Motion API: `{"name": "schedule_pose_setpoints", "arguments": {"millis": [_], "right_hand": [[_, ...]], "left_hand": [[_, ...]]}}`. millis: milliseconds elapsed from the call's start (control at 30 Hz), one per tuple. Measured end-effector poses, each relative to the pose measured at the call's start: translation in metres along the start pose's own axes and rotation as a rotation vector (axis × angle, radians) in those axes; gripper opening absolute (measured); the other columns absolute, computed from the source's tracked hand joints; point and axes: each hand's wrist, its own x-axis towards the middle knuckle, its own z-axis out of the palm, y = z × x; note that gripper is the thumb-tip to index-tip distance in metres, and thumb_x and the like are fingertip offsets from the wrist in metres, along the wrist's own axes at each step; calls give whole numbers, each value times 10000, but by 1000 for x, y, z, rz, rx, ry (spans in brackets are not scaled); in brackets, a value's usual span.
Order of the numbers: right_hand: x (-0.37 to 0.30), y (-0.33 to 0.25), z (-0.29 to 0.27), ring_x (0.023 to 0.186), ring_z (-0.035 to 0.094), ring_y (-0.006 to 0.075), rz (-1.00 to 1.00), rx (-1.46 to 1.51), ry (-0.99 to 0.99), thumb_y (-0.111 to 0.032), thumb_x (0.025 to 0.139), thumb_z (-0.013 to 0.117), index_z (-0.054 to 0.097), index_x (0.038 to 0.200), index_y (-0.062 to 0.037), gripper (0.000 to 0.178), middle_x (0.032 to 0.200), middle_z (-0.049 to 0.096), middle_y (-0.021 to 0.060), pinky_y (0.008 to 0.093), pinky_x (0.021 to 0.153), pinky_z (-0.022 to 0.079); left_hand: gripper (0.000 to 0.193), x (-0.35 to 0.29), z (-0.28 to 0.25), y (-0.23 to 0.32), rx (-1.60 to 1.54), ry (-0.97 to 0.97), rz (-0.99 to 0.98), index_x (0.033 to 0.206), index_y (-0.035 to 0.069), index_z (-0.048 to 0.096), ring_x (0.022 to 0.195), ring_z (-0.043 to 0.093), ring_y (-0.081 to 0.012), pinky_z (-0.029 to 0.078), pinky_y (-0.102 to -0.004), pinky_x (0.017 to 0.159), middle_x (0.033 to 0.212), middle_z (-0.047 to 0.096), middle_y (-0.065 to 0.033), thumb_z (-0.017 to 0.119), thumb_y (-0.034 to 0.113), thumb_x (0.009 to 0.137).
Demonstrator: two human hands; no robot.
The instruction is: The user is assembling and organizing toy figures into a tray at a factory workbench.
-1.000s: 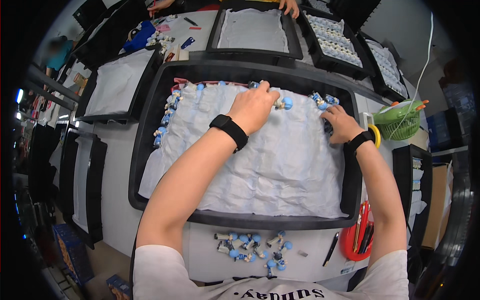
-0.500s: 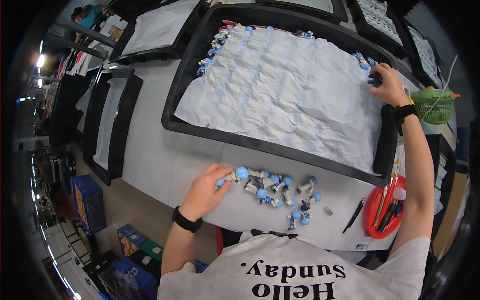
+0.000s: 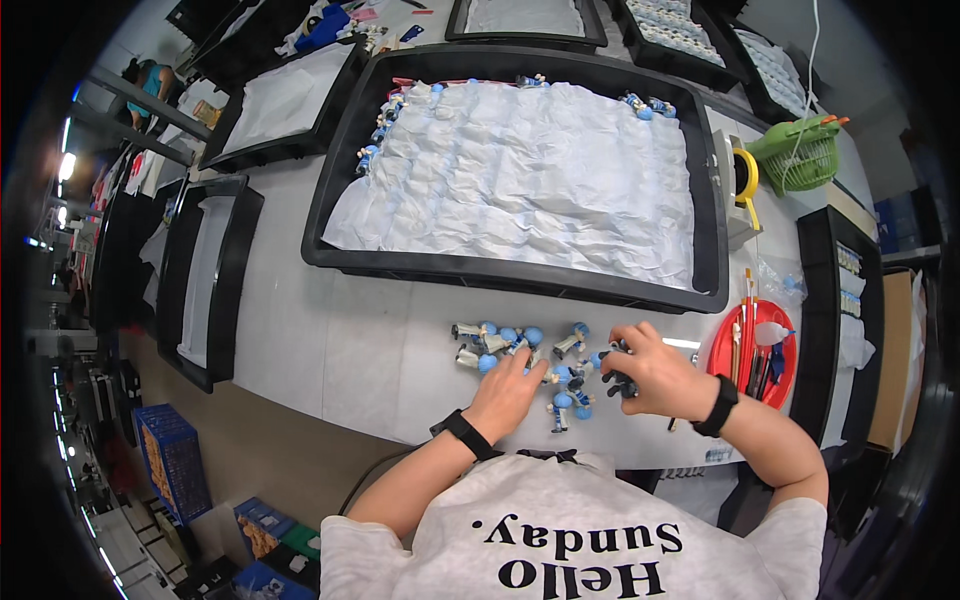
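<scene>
Small doll figurines with round blue heads and pale or blue bodies [image 3: 571,340] lie in a loose cluster on the pale table in front of me. My left hand [image 3: 508,394] is bent over the left part of the cluster, with a blue-headed figurine partly hidden between its fingers. At the cluster's right side, my right hand [image 3: 655,378] pinches a figurine with dark parts [image 3: 620,384]; the palm and fingers cover much of it. Beyond both hands stands a large black tray [image 3: 520,284] lined with crumpled white sheeting [image 3: 520,180]. More figurines [image 3: 637,106] lie along its far and left edges.
On the right are a red dish [image 3: 719,362] of brushes and tools, a tape dispenser [image 3: 742,190] with a yellow ring and a green basket [image 3: 800,158]. Other black trays [image 3: 240,240] stand left, behind and right. A person [image 3: 150,90] bends over at far left.
My right hand has come back from the tray's far right corner to the cluster. My left hand has moved right onto the cluster with its figurine. The whole view has shifted.
</scene>
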Motion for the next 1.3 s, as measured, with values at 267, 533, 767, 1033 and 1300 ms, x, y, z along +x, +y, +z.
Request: {"name": "schedule_pose_setpoints", "arguments": {"millis": [267,533,767,1033,1300], "right_hand": [[7,20,80,1008,410,339,200,-285,147,-8,562,623,529,902,-24,353,1090,402,199,353,645,518],[14,-11,27,1122,383,344,101,-135,19,-147,608,679,545,1011,-63,433,1194,418,172,360,774,485],[99,57,-107,907,553,305,107,-202,512,-140,708,624,563,982,-37,299,974,584,147,351,787,445],[179,256,-145,1084,440,327,395,-385,650,-199,719,633,492,1112,2,463,1116,512,184,375,928,350],[196,278,-137,977,440,354,515,-510,568,-193,688,651,519,1060,-9,436,1028,448,202,387,853,379]], "left_hand": [[611,-25,-10,7,103,-48,30,1214,75,408,926,446,-299,428,-364,738,1240,347,-189,650,91,653],[548,-20,-38,3,-59,-152,23,1190,55,424,1041,402,-341,363,-400,873,1221,369,-188,655,210,717],[325,6,-64,8,-88,-4,88,1067,46,510,1009,457,-316,392,-381,838,1123,467,-160,586,134,763],[267,41,-132,-20,-271,216,71,984,30,579,957,518,-295,430,-358,804,1050,549,-124,631,107,734],[342,99,-269,-117,111,459,-220,1067,10,536,948,530,-325,417,-350,832,1036,562,-163,597,136,755]]}}
